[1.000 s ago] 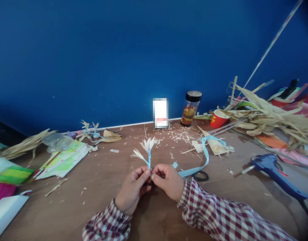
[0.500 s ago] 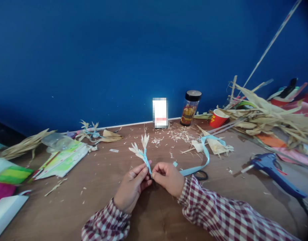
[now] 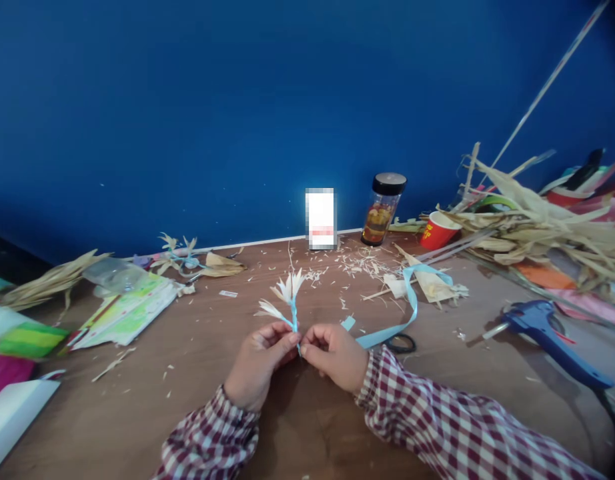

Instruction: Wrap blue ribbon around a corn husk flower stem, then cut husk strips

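My left hand [image 3: 252, 367] has its fingers [image 3: 286, 343] clamped on the light-blue wrapped stem [image 3: 294, 313] of a small, two-headed spray of cream husk petals [image 3: 289, 287], upright above the brown wooden counter [image 3: 197, 380]. My right hand [image 3: 337, 355] pinches the stem's lower end. Right of the spray lie a flat light-blue ribbon [image 3: 382, 335] and, farther right, a dark-blue glue gun [image 3: 537, 327].

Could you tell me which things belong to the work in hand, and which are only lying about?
Seemingly in the work:
blue-stemmed flower, held by the left hand, right hand at its lower end
matching blue ribbon
perhaps the glue gun

Probably only lying about:
red cup
black-lidded jar
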A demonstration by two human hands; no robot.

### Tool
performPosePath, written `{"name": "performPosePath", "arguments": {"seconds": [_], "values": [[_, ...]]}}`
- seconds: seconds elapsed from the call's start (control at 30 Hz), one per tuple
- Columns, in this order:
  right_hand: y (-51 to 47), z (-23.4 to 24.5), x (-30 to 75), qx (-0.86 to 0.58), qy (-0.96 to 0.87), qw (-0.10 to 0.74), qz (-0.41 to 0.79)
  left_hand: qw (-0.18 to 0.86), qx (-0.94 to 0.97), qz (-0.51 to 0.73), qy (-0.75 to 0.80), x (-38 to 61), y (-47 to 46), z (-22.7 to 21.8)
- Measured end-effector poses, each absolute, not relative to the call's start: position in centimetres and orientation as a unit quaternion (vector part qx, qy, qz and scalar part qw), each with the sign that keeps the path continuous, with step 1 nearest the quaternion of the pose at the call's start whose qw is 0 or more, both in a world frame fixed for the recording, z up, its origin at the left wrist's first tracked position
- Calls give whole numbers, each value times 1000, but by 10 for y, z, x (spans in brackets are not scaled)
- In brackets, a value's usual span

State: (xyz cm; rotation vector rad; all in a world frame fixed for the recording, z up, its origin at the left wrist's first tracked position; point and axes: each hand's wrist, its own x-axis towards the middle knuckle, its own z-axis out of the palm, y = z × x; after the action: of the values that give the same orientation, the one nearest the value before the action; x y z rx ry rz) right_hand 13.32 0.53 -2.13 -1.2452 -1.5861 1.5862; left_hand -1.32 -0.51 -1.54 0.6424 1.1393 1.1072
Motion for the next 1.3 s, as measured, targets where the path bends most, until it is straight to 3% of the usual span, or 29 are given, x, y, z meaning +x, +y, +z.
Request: {"name": "performPosePath", "arguments": {"seconds": [0.3, 0.63, 0.83, 1.3], "values": [[8, -26, 134, -465, -530, 263, 659, 630, 302, 481, 529, -13, -2, -17], [7, -23, 133, -496, -555, 274, 609, 630, 289, 479, 539, -10, -5, -15], [11, -16, 134, -493, -508, 288, 645, 682, 302, 450, 491, -12, -5, -12], [12, -23, 131, -480, -509, 273, 660, 689, 272, 473, 477, -16, 0, -9]]}}
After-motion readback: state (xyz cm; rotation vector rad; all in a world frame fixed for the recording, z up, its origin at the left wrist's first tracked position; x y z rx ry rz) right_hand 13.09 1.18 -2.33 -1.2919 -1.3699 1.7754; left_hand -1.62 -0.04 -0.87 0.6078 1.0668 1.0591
